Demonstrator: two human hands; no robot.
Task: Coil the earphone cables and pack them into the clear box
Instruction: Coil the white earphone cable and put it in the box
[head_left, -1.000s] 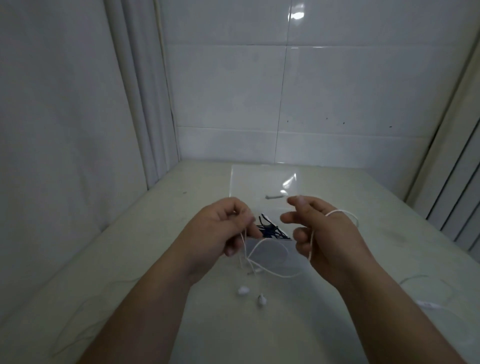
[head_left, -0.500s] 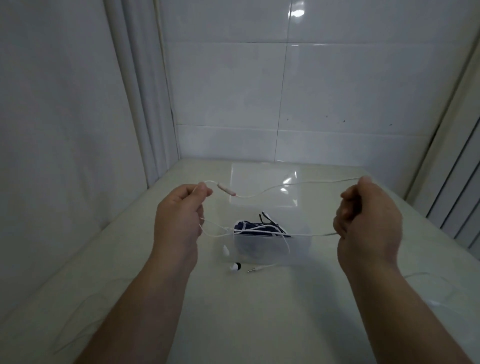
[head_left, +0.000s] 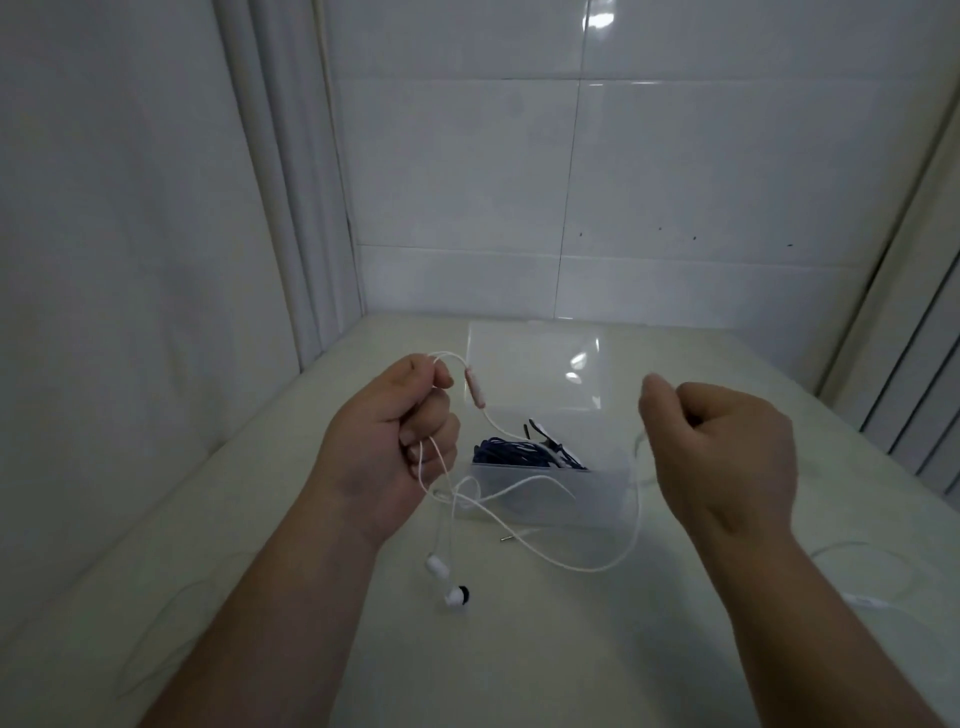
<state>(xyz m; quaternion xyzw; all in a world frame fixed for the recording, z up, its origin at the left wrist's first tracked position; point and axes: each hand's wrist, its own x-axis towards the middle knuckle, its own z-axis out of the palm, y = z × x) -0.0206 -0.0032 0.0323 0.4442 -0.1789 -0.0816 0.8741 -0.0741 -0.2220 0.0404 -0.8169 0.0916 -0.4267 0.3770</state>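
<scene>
White earphone cable hanging slack, earbuds dangling low, clear box open, dark cables coiled inside

Tiled-wall home corner, curtain

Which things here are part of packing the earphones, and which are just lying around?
Job: white earphones in left hand and right hand; clear box; dark earphones inside it; second white cable on the table.
Just there: curtain; tiled wall.

No legible text, labels or numbers anywhere.
</scene>
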